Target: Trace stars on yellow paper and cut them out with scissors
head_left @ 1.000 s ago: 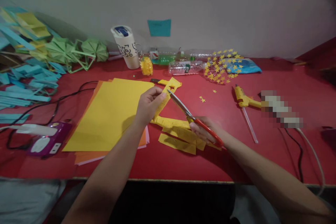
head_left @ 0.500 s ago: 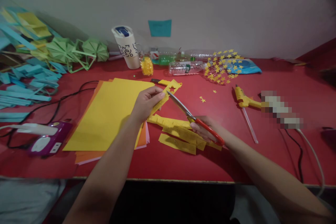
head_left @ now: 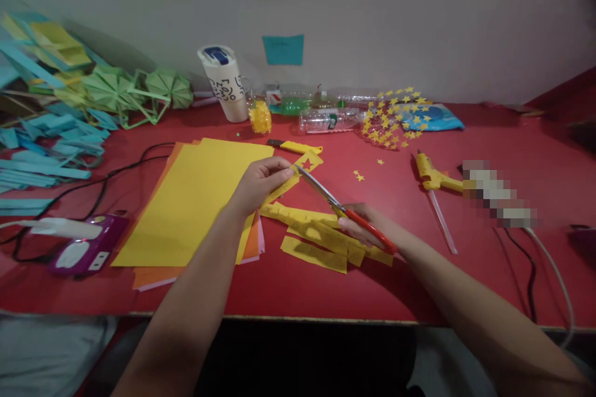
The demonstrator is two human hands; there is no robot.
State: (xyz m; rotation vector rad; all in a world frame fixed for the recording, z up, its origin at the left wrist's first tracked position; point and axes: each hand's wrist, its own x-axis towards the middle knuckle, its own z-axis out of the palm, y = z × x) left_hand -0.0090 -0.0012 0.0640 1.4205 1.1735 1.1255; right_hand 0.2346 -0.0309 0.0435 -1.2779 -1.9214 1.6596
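Remotely, I see a stack of yellow, orange and pink paper sheets (head_left: 186,205) partly covered by the left hand (head_left: 261,185), a slim black-and-yellow utility knife (head_left: 298,147) just beyond, and that hand pinching a thin, star-holed yellow paper strip (head_left: 285,188) beside the red-handled metal scissors (head_left: 333,201) gripped in the right hand (head_left: 359,232)

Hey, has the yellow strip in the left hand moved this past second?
Yes, the yellow strip has shifted down the picture: its far end overlapped the yellow cutter earlier and now leaves more of it uncovered.
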